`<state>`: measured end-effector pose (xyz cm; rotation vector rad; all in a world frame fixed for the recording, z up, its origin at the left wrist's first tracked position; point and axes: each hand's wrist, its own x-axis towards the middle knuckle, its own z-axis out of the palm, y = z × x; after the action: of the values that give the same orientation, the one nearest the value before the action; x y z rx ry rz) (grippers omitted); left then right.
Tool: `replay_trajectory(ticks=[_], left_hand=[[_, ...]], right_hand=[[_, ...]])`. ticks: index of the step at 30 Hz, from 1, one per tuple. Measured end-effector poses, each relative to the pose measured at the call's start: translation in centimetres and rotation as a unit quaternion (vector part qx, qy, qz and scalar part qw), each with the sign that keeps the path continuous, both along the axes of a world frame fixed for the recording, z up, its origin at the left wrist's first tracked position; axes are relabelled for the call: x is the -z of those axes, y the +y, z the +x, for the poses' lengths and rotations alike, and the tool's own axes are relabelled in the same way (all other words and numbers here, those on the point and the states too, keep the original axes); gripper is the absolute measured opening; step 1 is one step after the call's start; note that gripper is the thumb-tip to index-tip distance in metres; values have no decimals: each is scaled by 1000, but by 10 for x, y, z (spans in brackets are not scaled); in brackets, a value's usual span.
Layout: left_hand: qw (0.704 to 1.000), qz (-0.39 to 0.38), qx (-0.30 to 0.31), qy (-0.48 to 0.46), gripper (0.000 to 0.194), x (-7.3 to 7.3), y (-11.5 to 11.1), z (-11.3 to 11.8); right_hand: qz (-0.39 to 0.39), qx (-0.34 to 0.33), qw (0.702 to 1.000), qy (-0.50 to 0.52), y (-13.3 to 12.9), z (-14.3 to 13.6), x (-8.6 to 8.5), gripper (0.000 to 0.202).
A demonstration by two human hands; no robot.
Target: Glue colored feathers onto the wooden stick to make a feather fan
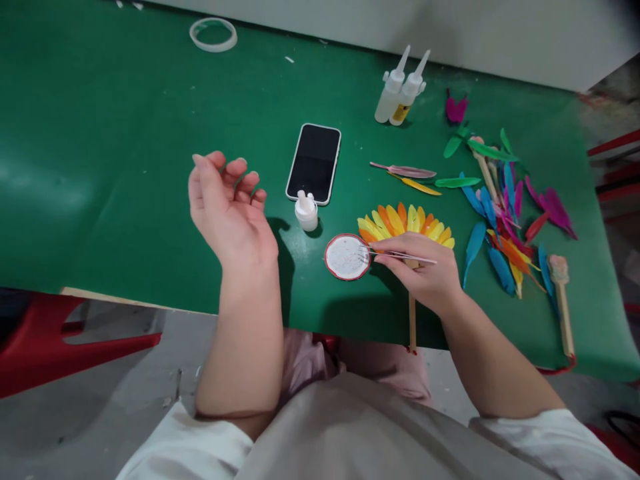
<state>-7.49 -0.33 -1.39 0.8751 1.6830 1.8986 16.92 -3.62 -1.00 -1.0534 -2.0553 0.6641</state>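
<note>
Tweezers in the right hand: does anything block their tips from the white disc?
Nothing visible: the tweezers in the right hand reach over the right edge of the white disc; whether they touch is unclear. The small bottle stands beyond, out of the way.

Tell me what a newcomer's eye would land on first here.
Probably the fan of yellow and orange feathers, partly covered by the right hand, which holds tweezers with their tips at a red-rimmed white disc. Next would come the bright jumble of loose feathers on the right of the green table. The left hand, loosely curled with nothing visible in it, stands out farther left.
</note>
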Motion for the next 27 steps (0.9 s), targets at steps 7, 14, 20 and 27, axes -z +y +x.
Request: replay_trajectory(ticks=[7,14,20,27], left_hand=[[1000,-20,13,-19,29,4,3,-1],[997,-7,32,-67,24,-2,3,4],[995,-1,36,-91,26,-3,3,5],[990,3,38,-138,38,-11,3,9]], right_hand=[[1,4,1000,-1,0,-1,0,11],[6,13,1000,-11,1,0,-1,13],[-6,-26,999,-32,2,0,7,12],[-5,-48,998,-31,2,-4,14,13]])
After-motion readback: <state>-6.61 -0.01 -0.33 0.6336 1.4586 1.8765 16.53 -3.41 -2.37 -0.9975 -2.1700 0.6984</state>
